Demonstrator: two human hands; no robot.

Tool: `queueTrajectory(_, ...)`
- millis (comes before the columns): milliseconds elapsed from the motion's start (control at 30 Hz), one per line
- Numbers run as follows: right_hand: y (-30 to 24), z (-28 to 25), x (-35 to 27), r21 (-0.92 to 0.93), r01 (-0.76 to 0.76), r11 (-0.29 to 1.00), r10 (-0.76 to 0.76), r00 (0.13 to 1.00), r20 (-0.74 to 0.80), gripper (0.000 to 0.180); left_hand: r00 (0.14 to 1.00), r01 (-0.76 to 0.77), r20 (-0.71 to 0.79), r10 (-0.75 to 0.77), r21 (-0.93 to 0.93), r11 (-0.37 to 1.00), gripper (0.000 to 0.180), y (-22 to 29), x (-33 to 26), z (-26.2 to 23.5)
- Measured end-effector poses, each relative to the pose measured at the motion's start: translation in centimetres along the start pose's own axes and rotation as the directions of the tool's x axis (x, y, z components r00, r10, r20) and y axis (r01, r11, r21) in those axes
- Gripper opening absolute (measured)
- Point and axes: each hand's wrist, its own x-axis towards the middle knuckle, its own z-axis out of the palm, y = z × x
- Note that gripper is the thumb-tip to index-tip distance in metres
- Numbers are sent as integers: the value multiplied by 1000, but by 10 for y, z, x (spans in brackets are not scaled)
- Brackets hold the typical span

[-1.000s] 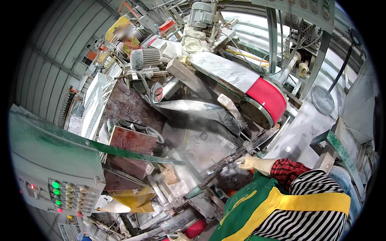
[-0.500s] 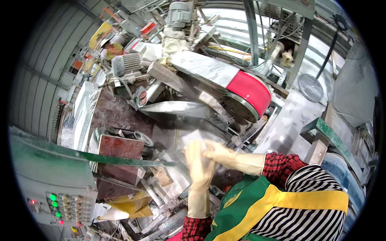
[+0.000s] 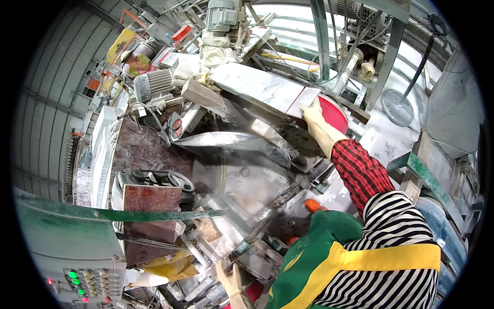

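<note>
At the bottom centre, the left hand [image 3: 229, 282], in a cream glove, points up the frame with thumb and fingers parted, nothing visible between them; the lower edge cuts off its forearm. A red roller [image 3: 254, 291] just beside it is partly hidden by the green apron [image 3: 329, 257]. At lower left, a green bar [image 3: 159, 215] crosses in front of a brown board [image 3: 152, 201].

The right arm reaches up from the lower right, its checked sleeve [image 3: 360, 167] slanting leftward to the gloved right hand [image 3: 320, 123], right of upper centre. That hand touches the end of a white tile [image 3: 298, 105] on the red belt [image 3: 334, 116]; whether it grips or merely rests there, I cannot tell, and it covers part of the belt. A marbled slab [image 3: 252, 82] lies next to the tile, farther up. At upper left, a person [image 3: 139, 65] is small, blurred and half hidden by machinery.
</note>
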Motion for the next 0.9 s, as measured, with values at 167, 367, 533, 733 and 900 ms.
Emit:
queueTrajectory(167, 22, 4, 22, -36, -114, 993, 119, 965, 236, 82, 951, 301, -158, -265, 294, 907, 63, -82, -48, -63)
queueTrajectory(367, 11, -34, 9, 223, -90, 971, 44, 979, 201, 56, 828, 415, -361, -429, -120, 902, 54, -70, -95, -91)
queueTrajectory(533, 28, -40, 32, 561, -286, 777, 66, 923, 379, 54, 840, 432, -464, -280, 262, 863, 59, -115, -81, -99)
queueTrajectory(733, 5, -31, -103, 313, -395, 864, 77, 717, 693, 44, 787, 545, -568, -241, 459, 701, 66, -193, -114, -123)
queueTrajectory(900, 101, -63, -156, -71, -408, 910, 322, 589, 741, 41, 739, 641, -617, -270, 520, 566, 60, -184, -110, -122)
